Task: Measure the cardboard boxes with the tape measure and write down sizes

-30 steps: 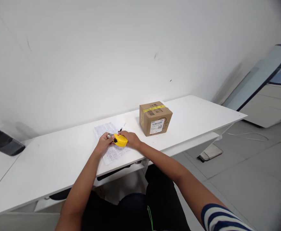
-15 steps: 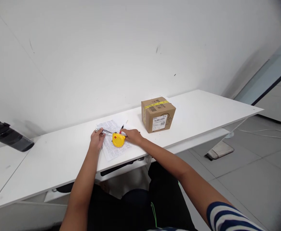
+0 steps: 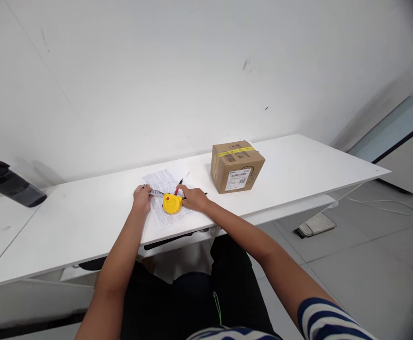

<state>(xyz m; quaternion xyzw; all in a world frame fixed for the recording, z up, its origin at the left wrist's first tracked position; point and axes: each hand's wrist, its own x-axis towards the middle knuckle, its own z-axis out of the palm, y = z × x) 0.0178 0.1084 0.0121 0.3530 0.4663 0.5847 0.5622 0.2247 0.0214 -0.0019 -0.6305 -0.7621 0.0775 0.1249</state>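
Note:
A yellow tape measure (image 3: 172,203) with a red button is held over a sheet of printed paper (image 3: 161,177) on the white table. My right hand (image 3: 194,198) is closed on the right side of its case. A short length of metal blade with black numbers runs out to the left, and my left hand (image 3: 142,198) pinches its end. Just above the case, a red and black pen (image 3: 179,186) rests on the paper, close to my right fingers. Part of the paper is hidden under the tape measure and my hands.
A taped cardboard box (image 3: 237,167) with a white label stands on the table (image 3: 298,165) to the right of my hands. At the far left leans a dark bottle (image 3: 13,183). A plain wall (image 3: 149,85) runs behind the table.
The camera view has shifted slightly. My left fingers have closed further round the blade's end, and the blade has turned so its numbers now show. My right hand still holds the case.

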